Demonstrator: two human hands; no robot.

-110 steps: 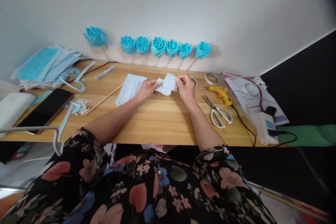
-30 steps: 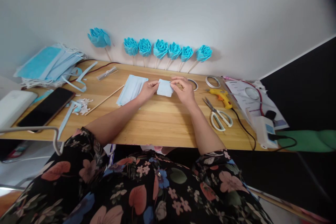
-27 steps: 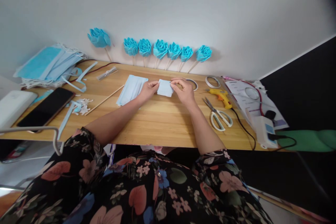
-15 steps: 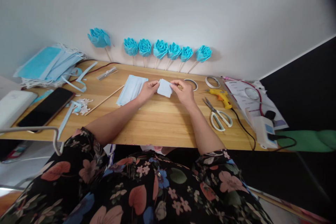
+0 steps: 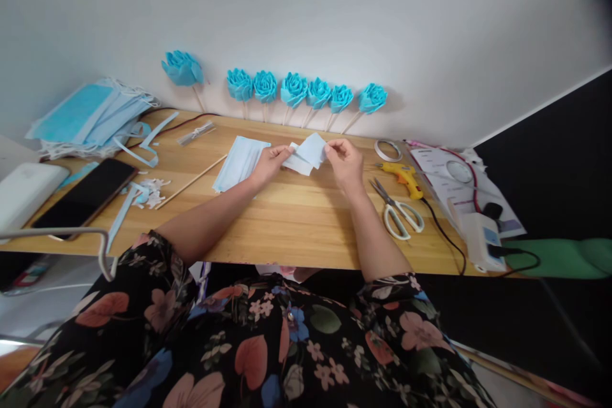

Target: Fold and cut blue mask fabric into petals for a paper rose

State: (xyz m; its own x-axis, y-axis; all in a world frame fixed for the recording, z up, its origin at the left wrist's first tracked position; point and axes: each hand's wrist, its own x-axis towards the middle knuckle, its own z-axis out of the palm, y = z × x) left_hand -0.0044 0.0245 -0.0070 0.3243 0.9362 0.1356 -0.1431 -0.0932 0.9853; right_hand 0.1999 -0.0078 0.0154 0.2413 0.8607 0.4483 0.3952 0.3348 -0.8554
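Between my hands are pale blue-white pieces of mask fabric. My left hand (image 5: 271,164) pinches the edge of a lower fabric piece (image 5: 299,164). My right hand (image 5: 345,160) pinches the corner of an upper fabric piece (image 5: 312,148), which is pulled apart from the lower one and tilted over it. Whether the two pieces are still joined I cannot tell. Just left of my left hand lies a flat pale blue mask body (image 5: 239,162), partly behind the fingers. White-handled scissors (image 5: 402,218) lie open to the right of my right forearm.
Several blue fabric roses (image 5: 293,89) on sticks lean along the wall. A yellow glue gun (image 5: 401,177), a tape roll (image 5: 388,150) and a power strip (image 5: 482,239) are at right. Left are a mask stack (image 5: 90,116), a black phone (image 5: 87,197), strap scraps (image 5: 146,194) and a stick (image 5: 191,182).
My right hand has moved slightly right and lifted one fabric piece away from the other, where before they lay together as a small square. My left hand has stayed nearly in place.
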